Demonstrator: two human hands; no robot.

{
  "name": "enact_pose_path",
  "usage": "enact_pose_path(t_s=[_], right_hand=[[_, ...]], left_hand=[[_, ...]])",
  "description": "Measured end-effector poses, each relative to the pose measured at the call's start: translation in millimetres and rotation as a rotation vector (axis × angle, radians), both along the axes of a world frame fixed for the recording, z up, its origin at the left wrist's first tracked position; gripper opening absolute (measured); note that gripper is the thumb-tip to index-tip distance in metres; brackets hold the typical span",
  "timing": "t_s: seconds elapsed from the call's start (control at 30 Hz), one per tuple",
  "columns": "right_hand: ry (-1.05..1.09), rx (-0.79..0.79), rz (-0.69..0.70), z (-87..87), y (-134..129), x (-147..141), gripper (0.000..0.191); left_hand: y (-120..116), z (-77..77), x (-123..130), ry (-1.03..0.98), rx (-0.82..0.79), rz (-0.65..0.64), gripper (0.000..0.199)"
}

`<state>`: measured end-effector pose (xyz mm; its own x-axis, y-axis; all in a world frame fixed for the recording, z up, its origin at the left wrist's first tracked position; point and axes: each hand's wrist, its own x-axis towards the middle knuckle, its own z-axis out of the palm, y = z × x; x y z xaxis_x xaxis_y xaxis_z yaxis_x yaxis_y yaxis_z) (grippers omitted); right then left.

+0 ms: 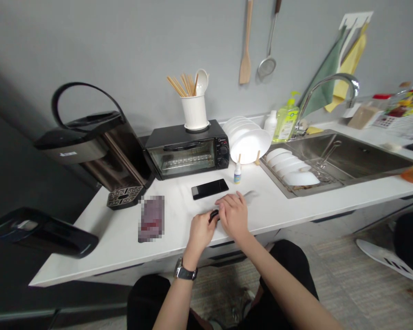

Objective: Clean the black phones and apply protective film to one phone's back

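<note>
My left hand point(202, 225), with a watch point(185, 269) on its wrist, is closed around a short black handle point(214, 214) near the counter's front edge. My right hand point(233, 214) lies over the far end of that handle, fingers bent; what they grip is mostly covered. Past my right fingers a blurred, shiny metal end point(252, 195) sticks out, seemingly part of the same utensil, whose kind I cannot make out. Just behind the hands lies a black phone point(209, 189). A small white bottle point(237, 175) with a blue and yellow label stands beyond it.
At the back stand a toaster oven point(189, 153), a utensil holder point(194, 112) and racked plates point(249, 144). A black dispenser point(99, 151) and a blurred-out package point(152, 219) are left. Bowls point(289, 166) sit in the sink point(365, 160) at right.
</note>
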<state>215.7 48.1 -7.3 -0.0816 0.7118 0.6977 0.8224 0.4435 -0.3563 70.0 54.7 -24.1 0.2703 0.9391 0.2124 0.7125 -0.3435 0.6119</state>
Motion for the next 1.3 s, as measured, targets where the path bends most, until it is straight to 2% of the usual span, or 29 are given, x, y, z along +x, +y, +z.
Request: enact_pose_path(t_s=[0.1, 0.17, 0.23, 0.37, 0.43, 0.5, 0.57, 0.67, 0.73, 0.83, 0.97, 1.03, 1.1, 1.17, 1.23, 1.3], right_hand=[[-0.077, 0.012, 0.183, -0.4, -12.8, -29.1, 0.024], [-0.172, 0.024, 0.236, 0.2, -10.9, -23.6, 0.024], [-0.247, 0.024, 0.191, 1.2, -0.8, 1.5, 0.024], [-0.253, -0.005, -0.043, 3.9, 24.1, 64.1, 0.035], [-0.202, -0.006, -0.095, 5.0, 28.0, 72.5, 0.036], [-0.133, 0.002, -0.089, 4.8, 22.9, 56.6, 0.034], [-0.074, 0.004, -0.036, 3.4, 11.2, 22.9, 0.032], [-0.082, -0.003, 0.128, 1.6, -7.1, -27.5, 0.024], [-0.152, -0.004, 0.215, 1.7, -11.4, -38.4, 0.020], [-0.256, 0.004, 0.200, 1.4, -2.3, -8.1, 0.022], [-0.232, -0.014, -0.041, 1.0, 21.2, 63.4, 0.032], [-0.185, -0.031, -0.125, 1.8, 26.3, 76.9, 0.035], [-0.128, -0.025, -0.143, 2.4, 22.6, 64.7, 0.035], [-0.070, -0.008, -0.101, 1.9, 11.4, 32.7, 0.033], [-0.043, -0.008, 0.012, 1.0, -2.3, -4.3, 0.029], [-0.093, -0.003, 0.155, 0.3, -12.3, -29.2, 0.024]], left_hand=[[1.2, -2.9, -2.3, 0.067, 0.013, 0.014, 0.022], [1.1, -3.0, -3.1, 0.072, 0.015, 0.017, 0.022], [-0.1, -1.3, -2.7, 0.063, 0.013, 0.012, 0.025], [-2.9, 3.9, 1.0, -0.023, -0.004, -0.006, 0.029], [-3.0, 4.8, 2.6, -0.048, -0.006, 0.002, 0.030], [-2.1, 3.9, 2.9, -0.056, 0.001, 0.003, 0.028], [-0.6, 1.5, 2.1, -0.030, 0.007, 0.002, 0.026], [1.5, -1.9, -0.4, 0.051, 0.014, 0.016, 0.023], [1.7, -2.3, -1.7, 0.077, 0.014, 0.022, 0.020], [-0.1, 0.9, -1.4, 0.072, -0.001, 0.011, 0.023], [-2.4, 7.1, 2.7, -0.001, -0.023, 0.000, 0.031], [-2.0, 8.2, 4.2, -0.008, -0.025, 0.016, 0.031], [-0.9, 7.3, 4.2, -0.006, -0.022, 0.029, 0.030], [0.4, 4.9, 2.4, 0.000, -0.011, 0.017, 0.027], [1.7, 2.1, -0.4, 0.027, 0.003, -0.002, 0.025], [2.5, 0.1, -3.1, 0.064, 0.014, -0.007, 0.023]])
